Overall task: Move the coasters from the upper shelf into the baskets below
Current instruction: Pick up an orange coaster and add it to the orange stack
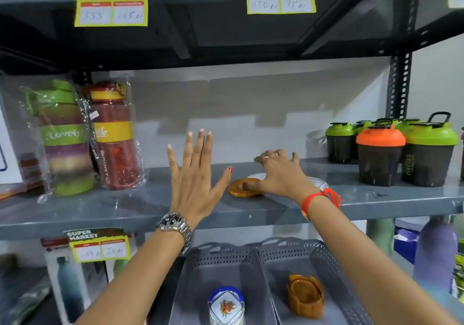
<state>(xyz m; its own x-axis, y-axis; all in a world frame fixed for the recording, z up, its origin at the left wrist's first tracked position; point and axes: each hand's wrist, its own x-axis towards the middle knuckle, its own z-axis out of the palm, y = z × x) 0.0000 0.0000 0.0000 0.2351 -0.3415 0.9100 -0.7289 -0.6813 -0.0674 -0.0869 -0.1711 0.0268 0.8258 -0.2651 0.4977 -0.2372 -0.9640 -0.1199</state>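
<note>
A round, amber-brown plastic coaster (244,187) lies flat on the grey metal upper shelf (125,209), near its front edge. The right hand (281,174) rests over the coaster's right side, thumb on its top face and fingers spread past it onto a white, partly hidden round object (316,181) just behind; whether it truly grips the coaster I cannot tell. Just left of the coaster, the left hand (194,174) hovers flat and open, fingers spread, holding nothing. Below the coaster, 2 grey perforated plastic baskets (324,254) sit side by side: the left holds a blue-and-white floral coaster set (226,304), the right an amber coaster holder (305,294). Far left of the coaster stand wrapped bottles (82,136); far right, green- and orange-lidded shakers (391,146). Yellow price tags (111,4) hang above, against a pale wall.
</note>
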